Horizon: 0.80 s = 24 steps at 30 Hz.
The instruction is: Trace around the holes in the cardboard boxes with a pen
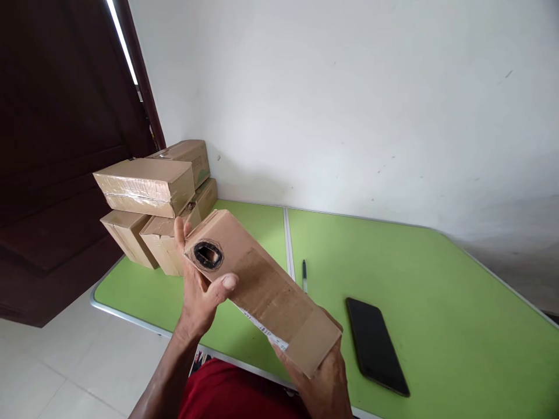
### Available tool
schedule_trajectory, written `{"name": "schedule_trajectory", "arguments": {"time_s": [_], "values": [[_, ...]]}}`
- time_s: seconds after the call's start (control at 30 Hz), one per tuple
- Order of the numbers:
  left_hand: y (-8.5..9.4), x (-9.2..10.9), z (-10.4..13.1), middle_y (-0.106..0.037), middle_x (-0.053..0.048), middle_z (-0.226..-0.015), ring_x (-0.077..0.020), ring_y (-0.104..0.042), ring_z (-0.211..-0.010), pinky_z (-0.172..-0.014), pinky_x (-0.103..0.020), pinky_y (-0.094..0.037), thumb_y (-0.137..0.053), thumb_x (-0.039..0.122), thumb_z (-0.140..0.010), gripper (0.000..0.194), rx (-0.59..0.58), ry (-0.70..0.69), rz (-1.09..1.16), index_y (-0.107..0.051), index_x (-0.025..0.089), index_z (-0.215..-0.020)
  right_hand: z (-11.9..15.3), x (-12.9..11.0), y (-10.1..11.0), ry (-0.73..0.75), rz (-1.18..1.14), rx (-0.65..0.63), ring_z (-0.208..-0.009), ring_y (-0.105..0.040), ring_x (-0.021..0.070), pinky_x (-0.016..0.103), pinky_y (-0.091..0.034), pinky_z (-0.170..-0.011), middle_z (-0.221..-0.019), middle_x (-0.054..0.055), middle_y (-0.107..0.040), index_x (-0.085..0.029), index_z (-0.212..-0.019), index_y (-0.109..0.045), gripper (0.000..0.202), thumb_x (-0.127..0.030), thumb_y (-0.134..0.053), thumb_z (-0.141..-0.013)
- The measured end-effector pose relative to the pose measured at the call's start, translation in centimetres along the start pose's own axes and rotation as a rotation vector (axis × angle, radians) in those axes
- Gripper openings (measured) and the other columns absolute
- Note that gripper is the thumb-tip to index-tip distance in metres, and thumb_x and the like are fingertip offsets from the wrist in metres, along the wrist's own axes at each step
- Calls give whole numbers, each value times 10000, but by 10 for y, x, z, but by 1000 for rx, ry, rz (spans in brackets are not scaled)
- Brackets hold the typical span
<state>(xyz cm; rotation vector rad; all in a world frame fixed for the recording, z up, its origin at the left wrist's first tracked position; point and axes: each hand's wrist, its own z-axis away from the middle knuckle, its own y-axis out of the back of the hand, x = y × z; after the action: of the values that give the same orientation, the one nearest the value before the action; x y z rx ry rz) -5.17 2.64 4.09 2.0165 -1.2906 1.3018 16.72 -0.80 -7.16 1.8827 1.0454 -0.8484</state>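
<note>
Both the left hand (198, 294) and the right hand (325, 372) are grasping one brown box (279, 297) and holding it up over the table (463, 308), near the front edge. The box is lying on a slant between them, with its left end pointing toward the back edge and its right end toward the front edge. Each hand is taking one end, maybe because a long box is easier to carry that way. The left thumb is pressing on the big flat side, just below a round hole (208, 255) with a black rim, so that hole is staying uncovered. Other left fingers are curling around behind that end. The right hand is cupping the other end from below, and I cannot see all its fingers.

More boxes (144, 177) are sitting in a pile by the back left corner, perhaps to be out of the way. A black phone (378, 346) is lying flat near the front edge, just right of the right hand. A pen (304, 270) is resting farther back, partly hiding behind the held box.
</note>
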Motion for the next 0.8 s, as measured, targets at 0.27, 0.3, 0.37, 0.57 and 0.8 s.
{"name": "schedule_trajectory", "arguments": {"time_s": [0.27, 0.3, 0.37, 0.57, 0.8], "values": [[16, -9, -9, -375, -122, -1746, -434, -358, -1628, -1340, -613, -295, -880, 603, -790, 1168, -221, 98, -38, -271, 345, -1752, -14, 4, 32, -171, 69, -659, -919, -778, 273, 430, -653, -831, -1276, 114, -783, -258, -1388, -682, 562, -310, -666, -828], [15, -10, -6, -386, -130, -1732, -439, -378, -1611, -1328, -626, -308, -871, 604, -795, 1155, -272, 124, -28, -279, 337, -1750, -21, 0, 36, -202, 43, -645, -964, -782, 283, 441, -651, -855, -1263, 123, -782, -251, -1380, -685, 512, -347, -644, -878], [10, -11, 0, -360, -137, -1730, -458, -385, -1594, -1318, -655, -304, -858, 623, -794, 1120, -358, 158, -20, -323, 325, -1732, -34, -10, 40, -281, -40, -565, -1080, -778, 307, 467, -645, -914, -1294, 150, -770, -243, -1374, -674, 470, -474, -624, -968], [-9, -6, 12, -319, -117, -1744, -476, -306, -1623, -1329, -703, -235, -839, 622, -830, 1052, -576, 142, -15, -341, 360, -1718, -71, -59, 34, -280, -421, -329, -1635, -409, 389, 620, -469, -1240, -1784, 168, -403, -321, -1673, -371, 994, -808, -710, -876], [-16, 2, 21, -311, -71, -1777, -433, -210, -1675, -1373, -660, -169, -718, 677, -937, 967, -705, 55, 11, -292, 388, -1755, -78, -97, 23, -377, -545, -471, -1564, -514, 378, 592, -442, -1287, -1748, 155, -446, -320, -1704, -307, 1101, -727, -848, -835]]}}
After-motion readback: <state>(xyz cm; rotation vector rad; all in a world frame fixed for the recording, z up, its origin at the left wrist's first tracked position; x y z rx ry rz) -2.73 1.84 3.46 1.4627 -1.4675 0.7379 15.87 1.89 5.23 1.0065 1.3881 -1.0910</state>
